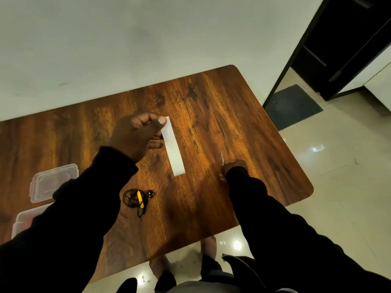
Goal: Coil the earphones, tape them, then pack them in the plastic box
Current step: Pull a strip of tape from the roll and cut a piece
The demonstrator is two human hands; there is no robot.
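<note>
A white strip of tape (174,146) hangs above the wooden table (232,115), pinched at its top end by my left hand (137,134). The coiled black earphones (137,199) with a yellow remote lie on the table below that hand, near the front edge. My right hand (231,168) is closed low over the table to the right of the strip, mostly hidden by its dark sleeve; a thin blurred object sticks up from it. A clear plastic box (23,220) and its lid (53,180) sit at the left, partly covered by my left sleeve.
The table's right edge and rounded corner (306,191) border a glossy tiled floor. A dark doormat (294,104) lies by a dark doorway at the upper right. A pale wall runs behind the table. My feet show below the front edge.
</note>
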